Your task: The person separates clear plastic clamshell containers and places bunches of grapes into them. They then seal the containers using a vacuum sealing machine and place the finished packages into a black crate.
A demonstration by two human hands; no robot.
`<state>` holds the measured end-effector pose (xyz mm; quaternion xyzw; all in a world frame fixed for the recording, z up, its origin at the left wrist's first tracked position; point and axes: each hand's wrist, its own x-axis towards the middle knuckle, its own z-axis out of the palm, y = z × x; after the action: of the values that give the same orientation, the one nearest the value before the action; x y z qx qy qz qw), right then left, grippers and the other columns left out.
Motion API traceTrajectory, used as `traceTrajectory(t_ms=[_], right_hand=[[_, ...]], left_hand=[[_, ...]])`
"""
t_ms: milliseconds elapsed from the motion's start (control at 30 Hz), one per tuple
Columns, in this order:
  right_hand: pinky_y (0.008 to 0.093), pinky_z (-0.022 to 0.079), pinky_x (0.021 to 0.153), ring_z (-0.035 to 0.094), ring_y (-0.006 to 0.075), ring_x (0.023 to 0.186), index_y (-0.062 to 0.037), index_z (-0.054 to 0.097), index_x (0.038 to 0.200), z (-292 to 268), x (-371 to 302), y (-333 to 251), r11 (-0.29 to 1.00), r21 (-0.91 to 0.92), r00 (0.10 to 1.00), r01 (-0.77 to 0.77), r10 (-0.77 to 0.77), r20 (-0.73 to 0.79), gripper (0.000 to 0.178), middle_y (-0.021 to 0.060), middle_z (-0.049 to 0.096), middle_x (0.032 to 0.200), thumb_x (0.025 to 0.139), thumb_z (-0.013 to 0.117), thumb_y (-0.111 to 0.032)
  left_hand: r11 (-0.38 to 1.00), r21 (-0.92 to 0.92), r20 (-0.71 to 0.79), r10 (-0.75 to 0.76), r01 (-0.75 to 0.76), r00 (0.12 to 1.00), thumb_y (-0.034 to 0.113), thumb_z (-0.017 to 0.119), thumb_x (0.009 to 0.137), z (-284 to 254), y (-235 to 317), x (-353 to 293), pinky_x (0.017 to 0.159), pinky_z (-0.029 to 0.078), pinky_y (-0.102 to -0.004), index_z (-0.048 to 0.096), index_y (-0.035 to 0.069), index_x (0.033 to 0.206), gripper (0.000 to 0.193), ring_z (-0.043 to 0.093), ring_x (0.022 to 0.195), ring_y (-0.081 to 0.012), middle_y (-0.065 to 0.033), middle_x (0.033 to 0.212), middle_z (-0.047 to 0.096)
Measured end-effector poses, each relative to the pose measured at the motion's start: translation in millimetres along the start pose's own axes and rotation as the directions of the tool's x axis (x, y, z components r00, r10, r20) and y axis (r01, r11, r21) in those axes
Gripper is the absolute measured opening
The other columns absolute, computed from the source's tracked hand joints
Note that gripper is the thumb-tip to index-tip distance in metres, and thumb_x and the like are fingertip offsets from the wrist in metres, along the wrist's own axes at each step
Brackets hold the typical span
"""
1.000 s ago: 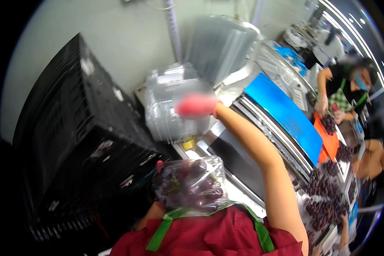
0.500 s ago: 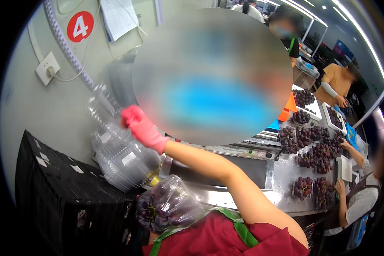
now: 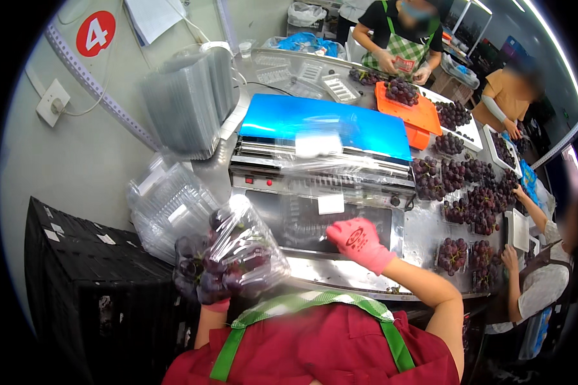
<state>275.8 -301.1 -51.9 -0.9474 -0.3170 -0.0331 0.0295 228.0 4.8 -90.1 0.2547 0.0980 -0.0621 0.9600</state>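
Left grip (image 3: 217,304), mostly hidden, holds one grape pack (image 3: 231,260) from below, at lower left. Right grip (image 3: 359,244), curled, grasps one clear box (image 3: 331,204) over one blue-topped machine (image 3: 263,120) with two red buttons (image 3: 269,183); one box stack (image 3: 167,202) stands left.

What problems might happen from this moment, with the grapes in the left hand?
The packed grapes could slip: the left hand beneath them is mostly hidden, so its grip is unclear. They might bump the stacked clear containers close behind. The white-labelled clear plastic at the right hand overlaps the blue-topped machine in view and might snag there.
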Motion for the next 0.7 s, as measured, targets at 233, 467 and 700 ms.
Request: traceTrajectory(t_ms=[233,467,700], right_hand=[[0.0375,0.045,0.066,0.06,0.0248,0.075,-0.0101,0.049,0.09,19.6,-29.0,-5.7,0.991,0.107,0.985,-0.08,0.063,0.159,0.015,0.0073,0.059,0.081,0.081,0.053,-0.021],[0.0324,0.036,0.093,0.042,0.019,0.116,-0.0103,0.03,0.134,-39.7,-30.9,7.2,-0.362,0.932,0.896,0.033,0.425,0.133,0.056,0.0075,0.041,0.13,0.091,0.042,-0.042],[0.0203,0.04,0.058,0.054,0.0131,0.093,-0.0183,0.034,0.133,-62.0,-40.0,13.3,-0.459,0.884,0.82,0.089,0.537,0.196,0.049,-0.0005,0.049,0.118,0.092,0.034,-0.045]], left_hand=[[0.989,0.147,0.081,-0.013,0.001,0.997,0.057,0.05,0.076,24.1,-27.7,40.4,0.098,0.028,-0.056,0.026,0.009,0.137,0.081,0.034,0.121,-0.04,-0.0149,0.14,0.029],[0.929,0.343,0.232,-0.226,0.138,0.946,0.042,0.033,0.092,79.5,-53.5,56.5,0.088,0.04,-0.0392,0.046,0.008,0.117,0.044,0.051,0.103,-0.0218,-0.0081,0.112,0.053],[0.907,0.289,0.11,-0.348,0.305,0.931,0.02,0.052,0.086,122.6,-56.9,76.4,0.083,0.044,-0.0273,0.048,0.001,0.114,0.034,0.056,0.092,-0.0171,-0.0087,0.102,0.058]])
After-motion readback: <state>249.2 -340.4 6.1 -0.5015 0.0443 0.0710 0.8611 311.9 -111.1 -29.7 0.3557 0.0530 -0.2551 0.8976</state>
